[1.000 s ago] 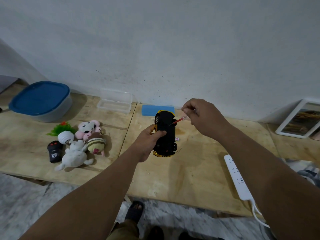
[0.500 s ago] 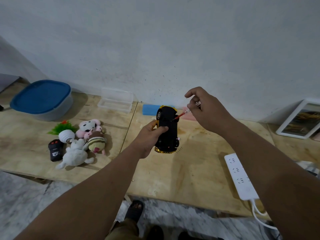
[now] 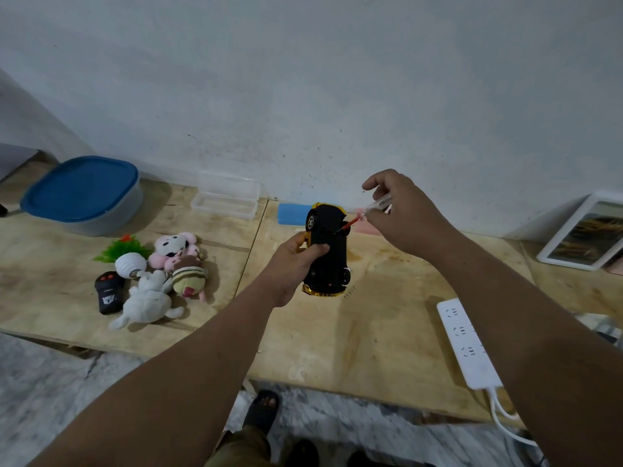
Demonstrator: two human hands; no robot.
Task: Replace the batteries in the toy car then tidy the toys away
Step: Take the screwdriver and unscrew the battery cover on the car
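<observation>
My left hand (image 3: pixel 294 264) grips a yellow toy car (image 3: pixel 328 247) turned underside up, its black chassis facing me, held above the wooden table (image 3: pixel 354 332). My right hand (image 3: pixel 397 217) pinches a small screwdriver (image 3: pixel 367 214) with a clear handle and red shaft; its tip touches the chassis near the far end. On the left of the table lie several plush toys (image 3: pixel 158 278), a small green plant toy (image 3: pixel 123 247) and a black remote control (image 3: pixel 108 292).
A tub with a blue lid (image 3: pixel 82 193) stands at the back left. A clear plastic box (image 3: pixel 226 198) and a blue pad (image 3: pixel 292 214) sit by the wall. A white power strip (image 3: pixel 467 342) lies at the right, a white-framed picture (image 3: pixel 586 234) leans behind it.
Both hands have lifted slightly and my right hand has shifted its hold on the screwdriver, with its tip staying on the car's underside.
</observation>
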